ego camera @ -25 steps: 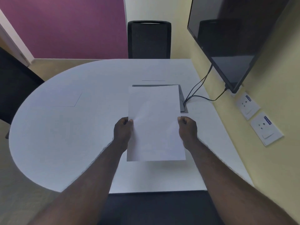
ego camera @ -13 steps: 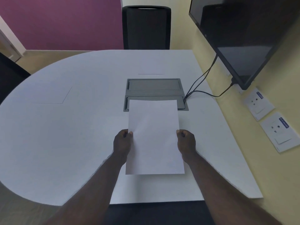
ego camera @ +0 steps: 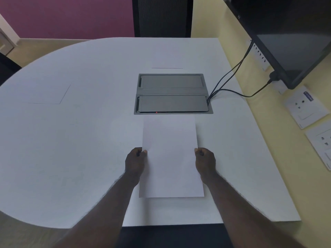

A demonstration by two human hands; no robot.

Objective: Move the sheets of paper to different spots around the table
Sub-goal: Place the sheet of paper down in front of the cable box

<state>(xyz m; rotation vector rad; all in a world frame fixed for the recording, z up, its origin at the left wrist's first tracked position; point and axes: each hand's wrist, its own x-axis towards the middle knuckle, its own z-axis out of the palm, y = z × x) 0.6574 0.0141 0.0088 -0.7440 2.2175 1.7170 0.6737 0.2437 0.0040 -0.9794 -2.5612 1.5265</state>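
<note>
1. Far left: a dark chair [ego camera: 7, 68] shows only as a corner at the frame edge, beside the rounded edge of the white table [ego camera: 71, 149].
2. Left part of the tabletop: a second sheet of paper [ego camera: 48, 93] lies flat, told only by its faint near and right edges against the white surface. It is well apart from both hands.
3. Left hand [ego camera: 135, 162]: closed in a pinch on the left edge of the held sheet [ego camera: 171, 158], thumb on top, forearm reaching in from the lower left.
4. Centre: the held sheet is blank, in portrait orientation, gripped at both long edges. Its near edge casts a narrow shadow on the table, so that end is slightly raised; whether the far end touches the surface cannot be told. Its far edge lies just short of the grey cable box [ego camera: 172, 93] set flush into the tabletop.
5. Beyond the cable box: a third sheet [ego camera: 167, 63] lies flat, seen mainly as one thin dark edge line. A black chair [ego camera: 162, 17] stands at the far side of the table.
6. Right hand [ego camera: 205, 161]: pinched on the right edge of the held sheet, level with the left hand.
7. Right: black cables [ego camera: 231, 76] run from the cable box up to a wall-mounted screen [ego camera: 286, 33]. Wall sockets [ego camera: 304, 106] sit below it on the yellow wall.
</note>
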